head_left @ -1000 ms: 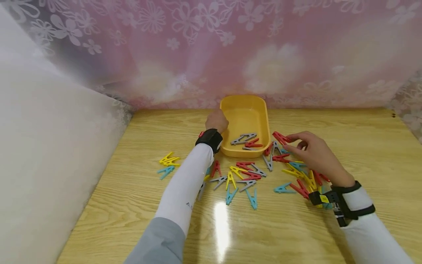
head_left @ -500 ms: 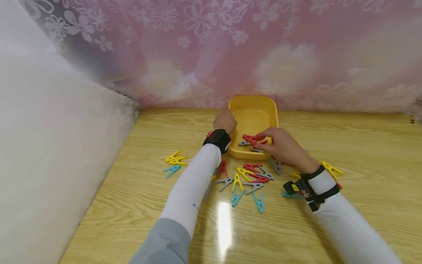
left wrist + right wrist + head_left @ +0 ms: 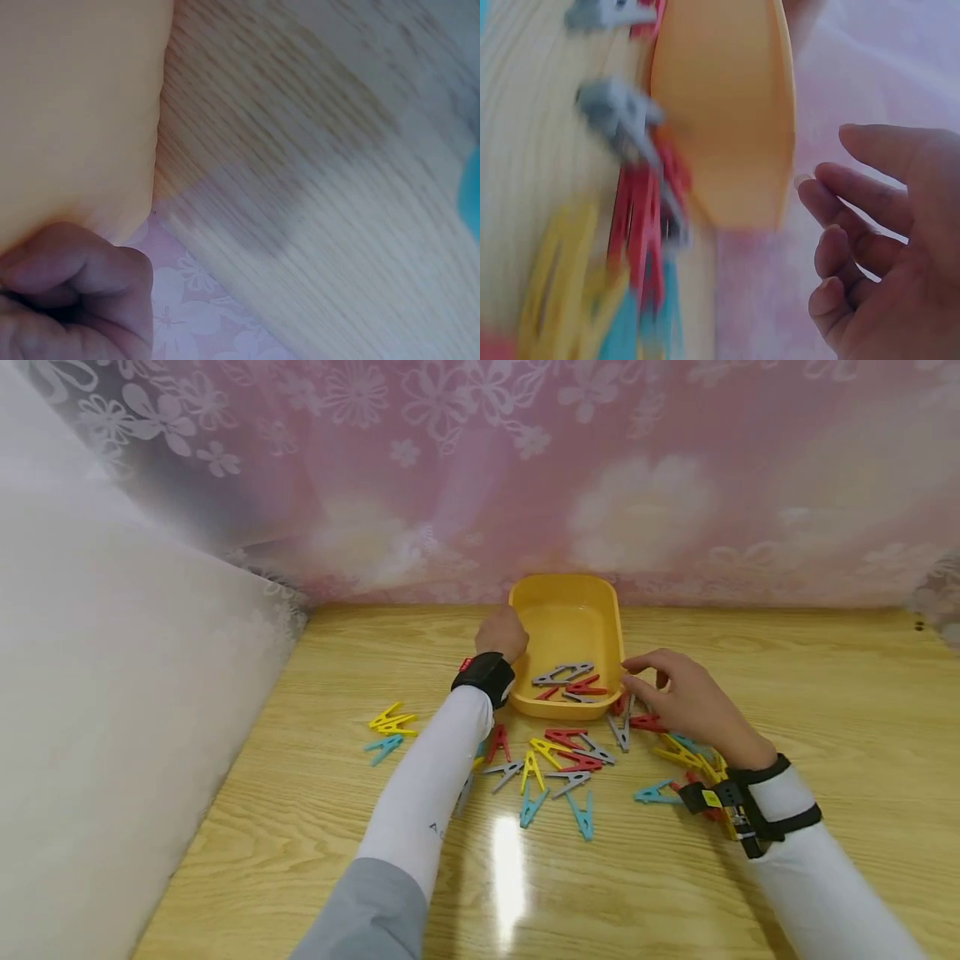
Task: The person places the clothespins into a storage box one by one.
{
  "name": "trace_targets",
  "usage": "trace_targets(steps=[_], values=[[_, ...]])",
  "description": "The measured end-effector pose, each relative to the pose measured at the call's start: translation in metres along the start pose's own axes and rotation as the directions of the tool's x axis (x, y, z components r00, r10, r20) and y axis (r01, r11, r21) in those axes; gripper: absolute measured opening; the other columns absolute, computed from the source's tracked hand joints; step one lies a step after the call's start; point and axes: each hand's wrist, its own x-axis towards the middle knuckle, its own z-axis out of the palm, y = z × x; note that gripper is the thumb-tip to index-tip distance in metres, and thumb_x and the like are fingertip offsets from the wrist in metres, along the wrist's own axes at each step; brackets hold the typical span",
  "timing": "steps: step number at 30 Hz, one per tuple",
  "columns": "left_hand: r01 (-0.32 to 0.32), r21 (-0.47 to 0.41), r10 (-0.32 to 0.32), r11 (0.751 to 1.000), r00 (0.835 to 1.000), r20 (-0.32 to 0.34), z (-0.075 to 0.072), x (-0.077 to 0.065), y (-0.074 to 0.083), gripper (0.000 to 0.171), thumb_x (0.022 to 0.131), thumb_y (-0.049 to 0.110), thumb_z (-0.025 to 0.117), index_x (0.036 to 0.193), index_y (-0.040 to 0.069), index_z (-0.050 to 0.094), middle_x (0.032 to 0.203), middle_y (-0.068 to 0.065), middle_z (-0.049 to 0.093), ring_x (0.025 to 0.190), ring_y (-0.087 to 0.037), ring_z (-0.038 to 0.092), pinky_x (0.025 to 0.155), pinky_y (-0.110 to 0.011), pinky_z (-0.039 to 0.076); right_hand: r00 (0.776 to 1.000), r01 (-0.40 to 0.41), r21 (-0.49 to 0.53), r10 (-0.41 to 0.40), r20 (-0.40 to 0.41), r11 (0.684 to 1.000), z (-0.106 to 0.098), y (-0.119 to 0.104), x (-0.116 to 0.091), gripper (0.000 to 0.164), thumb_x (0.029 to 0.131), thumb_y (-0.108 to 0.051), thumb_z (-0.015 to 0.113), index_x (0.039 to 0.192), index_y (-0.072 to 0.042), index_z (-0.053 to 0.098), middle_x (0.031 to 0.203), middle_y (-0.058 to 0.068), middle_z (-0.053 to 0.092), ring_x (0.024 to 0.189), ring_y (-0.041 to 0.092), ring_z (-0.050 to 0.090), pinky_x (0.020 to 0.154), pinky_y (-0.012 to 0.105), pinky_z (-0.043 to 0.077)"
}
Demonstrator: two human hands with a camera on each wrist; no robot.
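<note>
My left hand (image 3: 502, 633) grips the left rim of a yellow plastic tub (image 3: 562, 709). In the left wrist view its curled fingers (image 3: 82, 262) press close to the tub's wall. Grey clothespins (image 3: 553, 678) and red clothespins (image 3: 587, 687) lie in the tub's near end. Just outside the tub's right rim is my right hand (image 3: 686, 697), its thumb and fingertips parted with nothing between them. The right wrist view has this hand (image 3: 922, 225) beside the tub's wall, above a blurred heap of clothespins.
More clothespins lie loose on the wooden table (image 3: 300, 827): a mixed group in front of the tub, yellow ones (image 3: 678, 752) and others under the right forearm, and a yellow pair (image 3: 392, 720) with a blue clothespin (image 3: 385, 747) at left. A pink floral cloth (image 3: 465, 485) hangs behind.
My right hand carried a red clothespin left over the tub and let it go there, then drew back right past the rim. The left hand stayed at the tub.
</note>
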Motion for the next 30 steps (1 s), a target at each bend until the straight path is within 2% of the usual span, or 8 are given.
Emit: trace_targets(steps=[4, 6, 15, 24, 30], values=[[-0.004, -0.009, 0.004, 1.0, 1.0, 0.002, -0.001, -0.001, 0.0, 0.025, 0.097, 0.023, 0.053, 0.114, 0.006, 0.061, 0.097, -0.007, 0.064, 0.086, -0.023, 0.063, 0.073, -0.037, 0.053, 0.997, -0.052, -0.012, 0.051, -0.057, 0.999, -0.017, 0.024, -0.021, 0.038, 0.098, -0.032, 0.054, 0.123, -0.004, 0.061, 0.098, 0.01, 0.057, 0.071, 0.023, 0.043, 0.048, 0.032, 0.034], [-0.004, -0.011, 0.004, 1.0, 1.0, 0.004, -0.001, -0.001, -0.001, 0.025, 0.097, 0.023, 0.053, 0.114, 0.006, 0.061, 0.097, -0.007, 0.064, 0.087, -0.023, 0.063, 0.073, -0.037, 0.053, 0.995, -0.061, -0.02, 0.059, -0.076, 0.998, -0.024, 0.037, -0.032, 0.038, 0.099, -0.032, 0.053, 0.123, -0.003, 0.06, 0.1, 0.011, 0.057, 0.072, 0.023, 0.044, 0.049, 0.031, 0.034], [-0.008, -0.008, 0.008, 1.0, 1.0, 0.006, 0.0, -0.002, 0.001, 0.025, 0.095, 0.022, 0.054, 0.113, 0.005, 0.061, 0.101, -0.008, 0.063, 0.091, -0.024, 0.062, 0.075, -0.038, 0.053, 0.982, -0.186, -0.056, 0.183, -0.051, 0.981, -0.045, 0.084, -0.077, 0.042, 0.099, -0.03, 0.054, 0.124, 0.003, 0.057, 0.104, 0.018, 0.057, 0.073, 0.024, 0.05, 0.05, 0.031, 0.038], [-0.023, -0.032, 0.023, 0.999, 1.0, -0.004, -0.002, -0.003, -0.002, 0.023, 0.095, 0.019, 0.056, 0.11, 0.004, 0.062, 0.092, -0.009, 0.062, 0.083, -0.025, 0.062, 0.069, -0.037, 0.053, 0.973, -0.222, -0.07, 0.226, 0.05, 0.972, -0.043, 0.104, -0.1, 0.047, 0.096, -0.031, 0.059, 0.124, 0.007, 0.056, 0.1, 0.019, 0.059, 0.072, 0.021, 0.051, 0.052, 0.031, 0.039], [-0.026, -0.033, 0.026, 0.999, 1.0, -0.004, 0.001, -0.003, 0.0, 0.023, 0.095, 0.02, 0.056, 0.11, 0.003, 0.061, 0.095, -0.009, 0.063, 0.085, -0.025, 0.062, 0.07, -0.037, 0.053, 0.974, -0.216, -0.072, 0.22, 0.049, 0.974, -0.038, 0.107, -0.106, 0.046, 0.094, -0.03, 0.063, 0.12, 0.008, 0.058, 0.102, 0.02, 0.058, 0.071, 0.02, 0.05, 0.053, 0.03, 0.04]])
